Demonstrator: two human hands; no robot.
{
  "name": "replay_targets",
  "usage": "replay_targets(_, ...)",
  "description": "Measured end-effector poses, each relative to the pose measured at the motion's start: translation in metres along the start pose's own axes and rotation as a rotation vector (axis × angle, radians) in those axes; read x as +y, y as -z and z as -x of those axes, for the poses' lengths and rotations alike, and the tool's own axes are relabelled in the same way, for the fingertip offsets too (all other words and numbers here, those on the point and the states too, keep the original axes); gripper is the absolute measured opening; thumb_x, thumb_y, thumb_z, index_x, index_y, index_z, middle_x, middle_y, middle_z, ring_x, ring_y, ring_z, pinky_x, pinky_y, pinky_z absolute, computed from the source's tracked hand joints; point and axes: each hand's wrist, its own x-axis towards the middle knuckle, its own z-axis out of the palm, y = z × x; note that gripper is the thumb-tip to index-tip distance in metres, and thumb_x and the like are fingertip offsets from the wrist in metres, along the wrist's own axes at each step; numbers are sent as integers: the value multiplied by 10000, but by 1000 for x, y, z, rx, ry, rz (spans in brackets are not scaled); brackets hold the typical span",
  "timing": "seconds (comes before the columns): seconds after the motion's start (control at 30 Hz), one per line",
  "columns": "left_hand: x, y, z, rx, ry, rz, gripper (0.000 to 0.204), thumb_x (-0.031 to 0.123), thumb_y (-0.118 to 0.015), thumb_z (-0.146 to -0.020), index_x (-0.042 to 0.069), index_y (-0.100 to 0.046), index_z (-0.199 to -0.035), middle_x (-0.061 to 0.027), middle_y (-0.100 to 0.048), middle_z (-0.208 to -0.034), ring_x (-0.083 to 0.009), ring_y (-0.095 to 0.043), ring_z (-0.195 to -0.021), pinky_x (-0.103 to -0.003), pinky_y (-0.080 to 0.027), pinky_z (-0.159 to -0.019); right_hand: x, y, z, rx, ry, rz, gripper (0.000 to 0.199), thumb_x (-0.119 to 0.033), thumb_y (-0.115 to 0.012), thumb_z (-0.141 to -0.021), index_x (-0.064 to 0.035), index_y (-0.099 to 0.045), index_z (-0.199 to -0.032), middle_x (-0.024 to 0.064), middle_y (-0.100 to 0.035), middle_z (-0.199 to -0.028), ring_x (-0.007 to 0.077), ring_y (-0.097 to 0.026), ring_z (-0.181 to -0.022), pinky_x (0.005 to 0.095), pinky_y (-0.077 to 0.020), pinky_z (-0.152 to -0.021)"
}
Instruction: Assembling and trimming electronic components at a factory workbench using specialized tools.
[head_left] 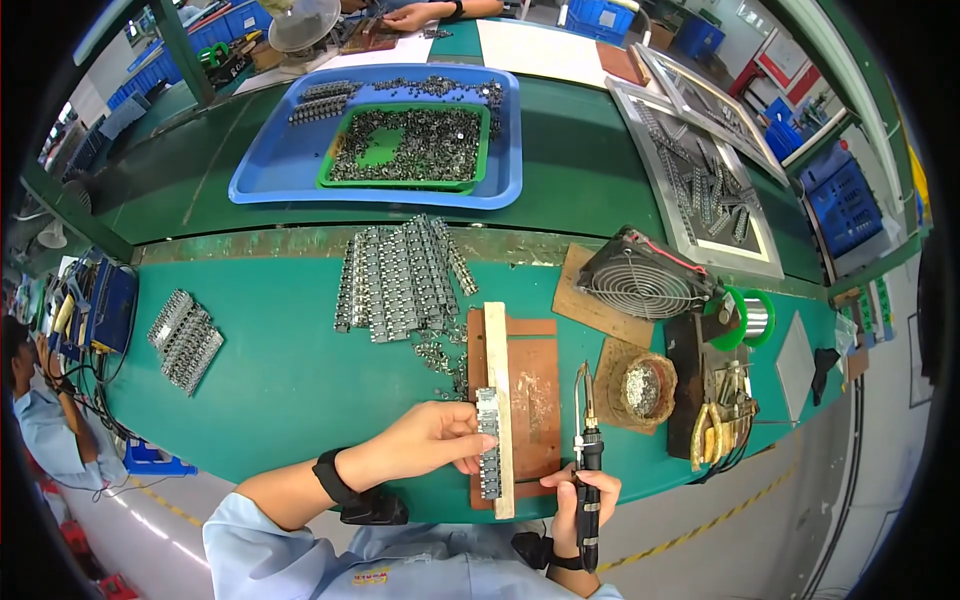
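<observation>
My left hand (pixel 440 440) is closed on a narrow strip of small grey electronic parts (pixel 487 425), its thumb pressed against it. The strip lies along the left side of a pale wooden bar (pixel 497 350), which sits across a reddish-brown board (pixel 535 400). In my right hand (pixel 588 492) is a soldering iron (pixel 592 455) with a black handle, held upright to the right of the board. Its metal tip points away from me and is apart from the strip. A thin wire-like piece stands beside the tip. Loose small metal parts (pixel 440 355) lie beyond my left hand.
Stacked strips (pixel 400 280) lie at the far middle, more (pixel 187 340) at left. A blue tray (pixel 270 180) holds a green tray (pixel 400 187) of small parts. To the right stand a fan (pixel 645 280), a round pot (pixel 645 390) and a solder wire spool (pixel 757 318). Co-workers sit nearby.
</observation>
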Motion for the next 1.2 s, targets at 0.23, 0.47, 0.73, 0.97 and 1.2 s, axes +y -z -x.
replay_targets(0.23,-8,0,-3,8,-25,2,188,180,-543,-846,-2,-518,-807,-59,-605,-750,-91,-582,-645,-213,-486,-575,2,2,0,-9,14,19,255,-139,-562,-800,-70,-371,-954,127,-556,-648,186,-549,-591,289,-414,-599)
replay_targets(0.47,-4,1,-2,20,8,-15,199,185,-556,-839,-2,-511,-790,-60,-604,-723,-92,-584,-638,-211,-487,-561,0,0,0,-6,13,17,250,-136,-555,-802,-67,-370,-954,128,-558,-645,187,-548,-587,288,-414,-602)
replay_targets(0.73,-3,-1,0,46,40,21,194,178,-570,-830,10,-503,-759,-55,-604,-719,-86,-580,-629,-207,-487,-557,0,0,0,-22,16,36,244,-123,-550,-802,-61,-369,-953,127,-557,-642,186,-547,-589,289,-413,-601)
replay_targets(0.97,-5,-8,-3,104,26,24,142,130,-576,-819,5,-517,-788,-39,-595,-707,-82,-578,-616,-201,-483,-549,4,3,-2,-46,36,30,237,-105,-546,-801,-59,-371,-954,130,-560,-649,185,-548,-602,288,-418,-606)
replay_targets(1.2,-6,-9,-4,137,1,-37,156,132,-582,-812,-12,-524,-789,-30,-596,-683,-70,-571,-593,-199,-483,-531,4,3,-1,-58,21,6,227,-90,-540,-801,-60,-374,-954,135,-563,-666,185,-549,-612,295,-429,-618)
